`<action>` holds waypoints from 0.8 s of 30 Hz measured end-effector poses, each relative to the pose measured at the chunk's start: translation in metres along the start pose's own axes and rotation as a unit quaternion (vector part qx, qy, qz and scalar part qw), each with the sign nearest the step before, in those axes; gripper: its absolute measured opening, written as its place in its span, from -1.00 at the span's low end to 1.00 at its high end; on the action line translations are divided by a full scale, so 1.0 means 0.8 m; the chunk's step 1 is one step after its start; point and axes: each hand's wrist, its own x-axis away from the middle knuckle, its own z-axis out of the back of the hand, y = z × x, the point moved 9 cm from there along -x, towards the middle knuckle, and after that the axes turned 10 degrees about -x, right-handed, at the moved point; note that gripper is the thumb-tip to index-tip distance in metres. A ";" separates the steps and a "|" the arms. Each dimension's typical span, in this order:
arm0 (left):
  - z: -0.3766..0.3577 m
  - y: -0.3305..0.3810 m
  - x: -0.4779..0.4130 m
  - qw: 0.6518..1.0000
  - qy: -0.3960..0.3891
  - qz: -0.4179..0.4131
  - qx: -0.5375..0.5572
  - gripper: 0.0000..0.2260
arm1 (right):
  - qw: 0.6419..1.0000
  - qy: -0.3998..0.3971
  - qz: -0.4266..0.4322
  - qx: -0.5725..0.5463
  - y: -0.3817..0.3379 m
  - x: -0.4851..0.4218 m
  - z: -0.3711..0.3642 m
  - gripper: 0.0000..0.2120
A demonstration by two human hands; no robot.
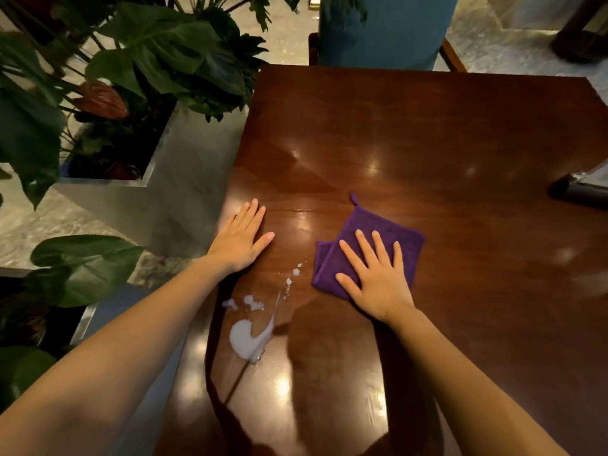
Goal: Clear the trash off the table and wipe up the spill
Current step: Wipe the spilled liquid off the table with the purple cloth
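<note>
Right hand (378, 278) flat on purple cloth (391, 235); left hand (240, 240) flat on table (427, 133), grips apart

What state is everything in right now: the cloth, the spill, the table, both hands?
purple cloth: folded, flat on the table, pressed under the right hand
white spill: unwiped, apart from the cloth
table: glossy
left hand: flat, holding nothing
right hand: flat, fingers spread

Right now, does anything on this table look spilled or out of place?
Yes. A white milky puddle with smaller splashes trailing away from it lies near the left edge of the dark glossy wooden table. It is unwiped: the folded purple cloth sits beside it under the flat right hand, while the left hand rests on bare wood.
</note>
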 end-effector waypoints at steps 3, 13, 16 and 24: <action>0.006 -0.009 0.036 0.999 0.033 0.031 0.023 -0.40 | 1.000 -0.013 0.014 -0.006 -0.041 -0.019 -0.009 -0.36; -0.079 -0.010 0.316 0.979 0.064 0.178 0.077 -0.25 | 0.997 -0.042 0.056 -0.035 -0.174 -0.045 -0.043 -0.42; -0.097 0.007 0.352 0.980 0.054 0.191 0.029 -0.34 | 0.996 -0.049 0.069 -0.033 -0.202 -0.042 -0.051 -0.43; -0.109 0.015 0.395 0.969 0.052 0.242 -0.018 -0.36 | 0.991 -0.093 0.088 -0.033 -0.253 -0.020 -0.075 -0.45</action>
